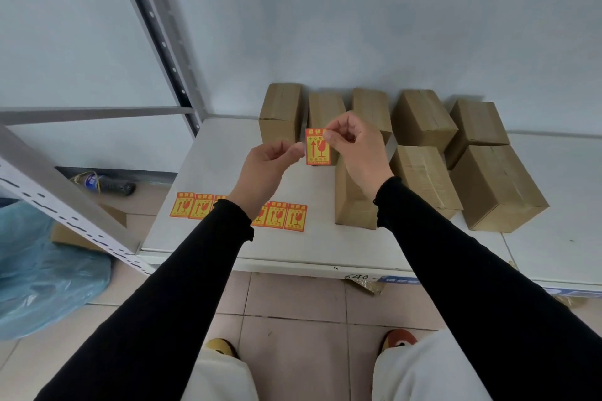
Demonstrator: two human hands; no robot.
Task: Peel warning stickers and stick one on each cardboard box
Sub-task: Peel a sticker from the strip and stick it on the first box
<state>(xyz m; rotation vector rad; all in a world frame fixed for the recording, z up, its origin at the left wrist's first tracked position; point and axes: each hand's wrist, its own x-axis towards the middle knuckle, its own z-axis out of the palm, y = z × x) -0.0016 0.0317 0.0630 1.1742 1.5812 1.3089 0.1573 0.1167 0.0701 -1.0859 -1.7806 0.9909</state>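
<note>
Both hands hold one red-and-yellow warning sticker [318, 147] up above the white table [208, 156]. My left hand [270, 169] pinches its left edge. My right hand [355, 146] pinches its top right corner between thumb and forefinger. Several more stickers [190, 205] lie in a row near the table's front left, partly hidden by my left wrist. Several plain cardboard boxes [423, 117] stand in two rows at the back and right of the table, and no sticker shows on any of them. The nearest box [353, 202] lies under my right wrist.
A grey metal shelf upright [163, 42] and beam [58, 195] stand at the left. A blue plastic bag [39, 273] and a bottle [97, 181] lie on the tiled floor at the left. The wall rises right behind the boxes.
</note>
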